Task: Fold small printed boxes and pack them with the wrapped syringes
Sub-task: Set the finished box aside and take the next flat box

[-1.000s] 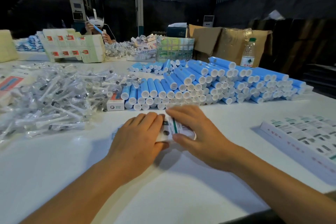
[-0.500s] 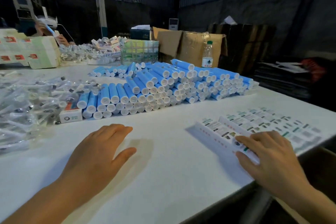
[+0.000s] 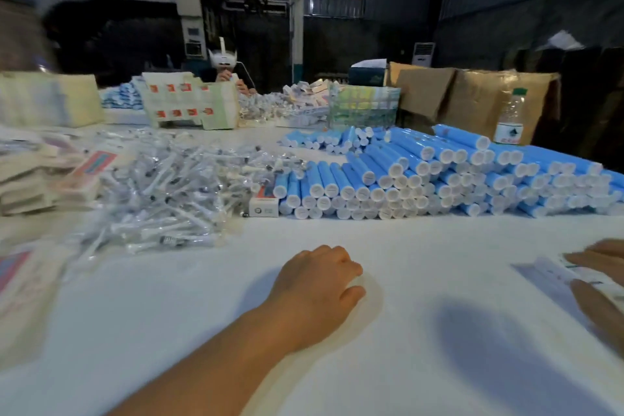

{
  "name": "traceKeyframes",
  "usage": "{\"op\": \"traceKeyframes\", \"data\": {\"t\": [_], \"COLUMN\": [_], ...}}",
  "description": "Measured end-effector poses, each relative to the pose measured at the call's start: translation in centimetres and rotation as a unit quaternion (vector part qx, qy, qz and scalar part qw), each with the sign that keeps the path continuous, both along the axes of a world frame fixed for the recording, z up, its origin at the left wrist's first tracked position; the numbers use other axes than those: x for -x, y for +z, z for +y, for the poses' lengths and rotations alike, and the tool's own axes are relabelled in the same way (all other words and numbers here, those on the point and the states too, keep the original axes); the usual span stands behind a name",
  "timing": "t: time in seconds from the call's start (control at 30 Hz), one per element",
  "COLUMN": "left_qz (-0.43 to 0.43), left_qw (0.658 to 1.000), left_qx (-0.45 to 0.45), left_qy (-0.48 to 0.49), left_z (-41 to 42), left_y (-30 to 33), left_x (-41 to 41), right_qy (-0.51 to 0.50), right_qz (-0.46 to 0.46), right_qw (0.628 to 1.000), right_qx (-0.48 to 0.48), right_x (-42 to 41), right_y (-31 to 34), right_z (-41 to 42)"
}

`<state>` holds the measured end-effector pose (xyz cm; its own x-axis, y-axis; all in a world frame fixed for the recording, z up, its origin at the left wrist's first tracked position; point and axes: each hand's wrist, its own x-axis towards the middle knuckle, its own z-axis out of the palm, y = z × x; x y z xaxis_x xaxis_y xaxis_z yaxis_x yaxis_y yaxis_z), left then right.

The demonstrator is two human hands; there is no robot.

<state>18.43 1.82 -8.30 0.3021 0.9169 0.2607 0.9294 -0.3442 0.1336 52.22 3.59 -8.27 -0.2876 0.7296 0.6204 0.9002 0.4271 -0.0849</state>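
Left hand [image 3: 317, 294] rests on table [image 3: 405, 365], fingers curled under, holding nothing. Right hand [image 3: 601, 284] at right edge, fingers pinching flat boxes [image 3: 553, 272], blurred. Syringes [image 3: 175, 186] heaped far left, well apart.

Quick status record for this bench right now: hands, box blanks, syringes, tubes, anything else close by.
left hand: resting on the table, fingers loosely curled, holding nothing
right hand: at the right edge, on the box blanks; grip unclear, blurred
syringes: loose wrapped heap, left of centre
blue tubes: stacked pile, caps facing the camera
small box: between syringes and tubes
bottle: upright behind the tubes
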Motion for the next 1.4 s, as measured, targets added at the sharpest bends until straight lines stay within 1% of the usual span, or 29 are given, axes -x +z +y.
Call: {"op": "traceKeyframes", "data": {"t": [0.03, 0.07, 0.13, 0.17, 0.27, 0.3, 0.4, 0.53, 0.63, 0.7, 0.8, 0.87, 0.93, 0.97, 1.03, 1.07, 1.1, 1.17, 1.23, 1.3, 1.33, 1.4], "left_qz": [0.01, 0.013, 0.009, 0.007, -0.013, -0.025, -0.045, -0.053, -0.048, -0.03, 0.004, -0.002, 0.005, 0.02, 0.071, 0.096, 0.117, 0.154, 0.171, 0.176, 0.175, 0.165], "left_qw": [1.0, 1.0, 1.0, 1.0, 1.0, 1.0, 0.999, 0.998, 0.998, 0.999, 0.993, 0.98, 0.956, 0.938, 0.888, 0.862, 0.841, 0.818, 0.81, 0.808, 0.809, 0.811], "left_qx": [0.012, 0.018, 0.016, 0.012, 0.005, 0.004, 0.001, -0.003, 0.006, 0.026, 0.039, 0.02, -0.003, -0.002, 0.035, 0.068, 0.106, 0.163, 0.178, 0.165, 0.156, 0.142], "left_qy": [-0.002, -0.003, -0.003, -0.002, 0.0, -0.001, -0.009, -0.025, -0.029, 0.004, 0.115, 0.197, 0.292, 0.346, 0.453, 0.492, 0.517, 0.53, 0.531, 0.537, 0.539, 0.543], "left_z": [0.0, 0.0, -0.1, -0.1, -0.1, -0.1, -0.2, 0.1, 0.1, 0.0, -0.4, -1.4, -3.4, -4.7, -7.6, -9.1, -10.2, -11.6, -11.9, -11.9, -11.9, -11.9], "left_y": [0.0, 0.0, 0.1, 0.2, 0.3, 0.4, 0.4, 0.5, 0.6, 1.5, 4.6, 6.9, 8.5, 8.9, 8.6, 8.2, 7.6, 6.4, 5.7, 5.6, 5.8, 6.0], "left_x": [0.1, 0.1, 0.2, 0.3, 0.3, 0.2, 0.1, 0.2, 0.3, 1.0, 4.4, 8.1, 12.5, 14.7, 18.5, 19.9, 20.8, 21.4, 21.3, 21.0, 20.8, 20.9], "right_qy": [0.043, 0.071, 0.119, 0.146, 0.189, 0.193, 0.207, 0.245, 0.251, 0.245, 0.237, 0.239, 0.243, 0.244, 0.243, 0.239, 0.231, 0.202, 0.189, 0.188, 0.2, 0.232], "right_qz": [0.009, 0.02, 0.025, 0.022, 0.003, 0.003, 0.028, 0.023, 0.025, 0.026, 0.025, 0.027, 0.035, 0.043, 0.047, 0.046, 0.043, 0.016, -0.004, 0.007, 0.027, 0.034], "right_qw": [0.999, 0.997, 0.991, 0.988, 0.977, 0.973, 0.965, 0.96, 0.958, 0.96, 0.965, 0.965, 0.963, 0.962, 0.962, 0.961, 0.955, 0.942, 0.937, 0.945, 0.95, 0.959], "right_qx": [0.004, -0.035, -0.058, -0.046, 0.099, 0.125, 0.157, 0.138, 0.135, 0.132, 0.111, 0.109, 0.113, 0.116, 0.116, 0.132, 0.179, 0.269, 0.293, 0.266, 0.236, 0.159], "right_x": [1.8, 4.4, 10.4, 13.3, 18.5, 19.2, 20.4, 20.4, 20.2, 20.1, 19.8, 19.6, 19.5, 19.5, 19.3, 19.4, 19.6, 20.2, 20.7, 20.6, 20.3, 19.9], "right_y": [1.1, 2.2, 3.3, 3.2, 2.2, 1.7, 0.1, -1.0, -1.5, -1.9, -2.6, -3.2, -3.7, -4.1, -5.2, -6.0, -6.9, -8.4, -9.1, -8.4, -7.4, -5.5], "right_z": [0.3, 0.7, 1.0, 1.6, 4.3, 5.2, 6.5, 6.7, 7.3, 7.8, 8.5, 9.4, 10.1, 10.6, 11.9, 12.7, 13.5, 14.9, 15.6, 14.8, 14.0, 12.1]}}
